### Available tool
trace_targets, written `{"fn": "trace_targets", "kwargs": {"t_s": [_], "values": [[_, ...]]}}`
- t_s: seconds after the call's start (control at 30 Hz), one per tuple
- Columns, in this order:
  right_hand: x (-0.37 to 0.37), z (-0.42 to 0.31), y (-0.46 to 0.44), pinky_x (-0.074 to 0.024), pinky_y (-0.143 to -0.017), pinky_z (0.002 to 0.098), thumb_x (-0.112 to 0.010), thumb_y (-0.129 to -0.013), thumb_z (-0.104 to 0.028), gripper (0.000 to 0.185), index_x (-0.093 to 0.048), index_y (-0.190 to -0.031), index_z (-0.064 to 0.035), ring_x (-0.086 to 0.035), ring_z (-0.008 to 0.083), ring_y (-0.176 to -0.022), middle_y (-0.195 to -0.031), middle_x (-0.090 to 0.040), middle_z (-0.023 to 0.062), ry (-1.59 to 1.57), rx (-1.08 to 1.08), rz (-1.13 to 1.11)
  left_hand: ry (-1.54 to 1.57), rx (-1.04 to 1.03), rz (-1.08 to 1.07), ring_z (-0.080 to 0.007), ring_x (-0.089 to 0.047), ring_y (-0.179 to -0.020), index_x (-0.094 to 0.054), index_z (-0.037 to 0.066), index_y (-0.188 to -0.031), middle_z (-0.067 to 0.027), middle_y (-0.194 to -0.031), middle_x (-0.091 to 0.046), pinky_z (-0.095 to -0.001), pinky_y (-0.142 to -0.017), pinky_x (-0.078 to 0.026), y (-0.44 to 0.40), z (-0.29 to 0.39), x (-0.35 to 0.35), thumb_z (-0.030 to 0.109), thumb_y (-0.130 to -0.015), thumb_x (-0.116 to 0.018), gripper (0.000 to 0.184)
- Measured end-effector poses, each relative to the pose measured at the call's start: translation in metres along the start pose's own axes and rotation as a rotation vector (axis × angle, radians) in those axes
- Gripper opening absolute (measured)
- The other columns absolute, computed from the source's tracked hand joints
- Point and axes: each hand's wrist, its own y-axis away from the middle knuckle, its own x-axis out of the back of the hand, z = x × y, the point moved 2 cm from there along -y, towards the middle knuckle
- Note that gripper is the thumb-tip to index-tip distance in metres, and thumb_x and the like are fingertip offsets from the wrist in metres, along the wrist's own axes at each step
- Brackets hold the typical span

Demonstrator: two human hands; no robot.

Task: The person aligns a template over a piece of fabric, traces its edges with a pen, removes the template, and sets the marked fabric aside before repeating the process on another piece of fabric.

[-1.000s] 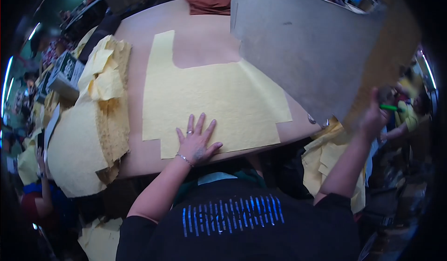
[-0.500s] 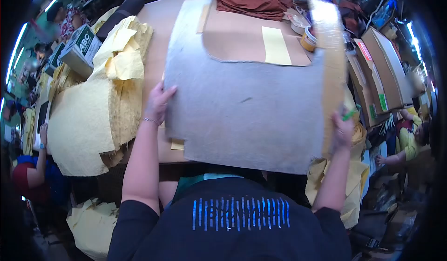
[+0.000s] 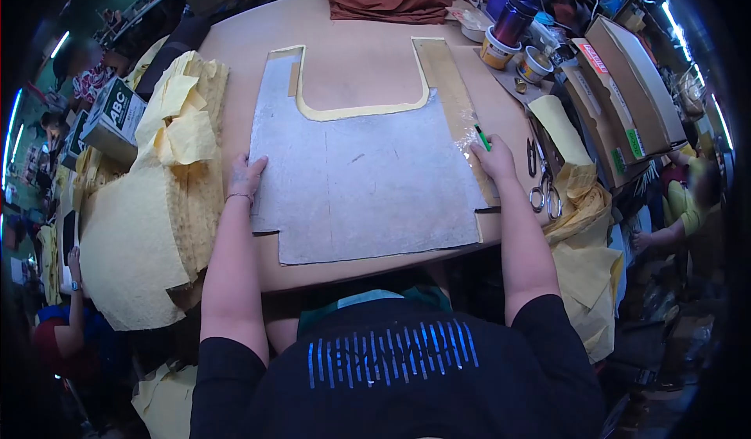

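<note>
A large grey template [image 3: 368,181] with a U-shaped cutout lies flat on the table, brown tape along its right side. Yellow fabric [image 3: 364,113] shows as a thin rim along the cutout; the rest of it is hidden beneath. My left hand [image 3: 246,177] grips the template's left edge, with the thumb on top. At the right edge, my right hand [image 3: 494,157] holds a green pen [image 3: 483,138] between its fingers and touches the template.
Stacked yellow fabric [image 3: 188,196] is at the left, near an ABC box [image 3: 117,118]. Scissors [image 3: 546,192], tubs [image 3: 499,49] and cardboard boxes [image 3: 626,95] are at the right. Brown cloth [image 3: 387,1] lies at the back. Other people are at both sides.
The template came from the raised right side, over the yellow fabric, and now lies flat on it. My left hand moved from the fabric to the template's left edge; my right hand lowered with it.
</note>
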Motion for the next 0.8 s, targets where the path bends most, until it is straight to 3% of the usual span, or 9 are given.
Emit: {"fn": "trace_targets", "kwargs": {"t_s": [0.13, 0.2, 0.3, 0.4, 0.5, 0.6, 0.7, 0.8], "values": [[0.004, -0.014, 0.006, -0.0430, -0.073, 0.0381, -0.062, -0.068, -0.033, 0.040, -0.053, -0.090, -0.0008, -0.057, 0.0316, -0.081, -0.084, -0.058, 0.0211, 0.077, -0.078, -0.001, -0.318, -0.093, 0.081, -0.0299, -0.056, -0.081, -0.048, -0.004, -0.107, -0.0198, -0.087, -0.058, -0.0337, -0.075, -0.043, -0.008, -0.004, 0.000, 0.027, -0.065, -0.066, 0.055], [0.003, -0.011, 0.009, -0.0432, -0.073, 0.0381, -0.063, -0.068, -0.033, 0.041, -0.053, -0.091, -0.0006, -0.056, 0.0324, -0.081, -0.084, -0.057, 0.0220, 0.250, 0.009, 0.134, -0.504, -0.196, 0.142, -0.0313, -0.055, -0.085, -0.048, -0.003, -0.109, -0.0210, -0.089, -0.057, -0.0348, -0.076, -0.042, -0.005, -0.004, 0.001, 0.029, -0.064, -0.066, 0.057], [0.003, -0.007, 0.010, -0.0436, -0.073, 0.0380, -0.064, -0.067, -0.033, 0.042, -0.053, -0.091, 0.0007, -0.056, 0.0328, -0.081, -0.084, -0.057, 0.0224, 0.284, 0.012, 0.232, -0.709, -0.243, 0.376, -0.0305, -0.055, -0.086, -0.049, -0.003, -0.107, -0.0206, -0.089, -0.057, -0.0346, -0.077, -0.043, 0.006, -0.002, 0.005, 0.029, -0.065, -0.066, 0.055], [0.002, -0.005, 0.009, -0.0441, -0.072, 0.0373, -0.066, -0.066, -0.031, 0.043, -0.054, -0.090, 0.0028, -0.057, 0.0319, -0.081, -0.084, -0.058, 0.0212, 0.168, -0.058, 0.140, -0.543, -0.028, 0.195, -0.0305, -0.055, -0.086, -0.050, -0.003, -0.104, -0.0210, -0.088, -0.057, -0.0347, -0.076, -0.043, 0.006, 0.005, 0.011, 0.027, -0.065, -0.066, 0.052], [0.000, 0.002, -0.003, -0.0443, -0.072, 0.0368, -0.068, -0.064, -0.028, 0.042, -0.055, -0.088, 0.0038, -0.057, 0.0314, -0.081, -0.084, -0.058, 0.0202, 0.117, -0.132, 0.034, -0.526, -0.016, 0.100, -0.0296, -0.055, -0.085, -0.051, -0.003, -0.100, -0.0202, -0.089, -0.057, -0.0346, -0.076, -0.043, -0.008, -0.009, 0.008, 0.023, -0.065, -0.067, 0.046], [-0.002, 0.007, -0.021, -0.0443, -0.072, 0.0365, -0.069, -0.062, -0.025, 0.039, -0.056, -0.085, 0.0038, -0.057, 0.0316, -0.081, -0.085, -0.058, 0.0199, 0.058, -0.193, -0.002, -0.276, 0.099, 0.008, -0.0274, -0.056, -0.085, -0.052, -0.003, -0.096, -0.0186, -0.091, -0.057, -0.0337, -0.075, -0.043, -0.019, -0.015, 0.002, 0.018, -0.064, -0.067, 0.041], [-0.003, 0.010, -0.038, -0.0444, -0.072, 0.0363, -0.070, -0.061, -0.024, 0.038, -0.056, -0.084, 0.0035, -0.057, 0.0313, -0.081, -0.085, -0.058, 0.0196, 0.014, -0.220, -0.025, -0.214, 0.099, 0.054, -0.0263, -0.056, -0.085, -0.051, -0.002, -0.095, -0.0172, -0.094, -0.057, -0.0328, -0.075, -0.044, -0.026, -0.009, -0.008, 0.015, -0.063, -0.068, 0.040], [0.001, 0.007, -0.047, -0.0446, -0.071, 0.0357, -0.070, -0.061, -0.024, 0.037, -0.056, -0.082, 0.0032, -0.058, 0.0306, -0.080, -0.083, -0.059, 0.0189, 0.116, -0.156, 0.003, -0.406, 0.006, 0.155, -0.0268, -0.056, -0.084, -0.051, -0.001, -0.097, -0.0178, -0.096, -0.056, -0.0332, -0.073, -0.044, -0.016, 0.007, -0.012, 0.018, -0.064, -0.067, 0.041]]}}
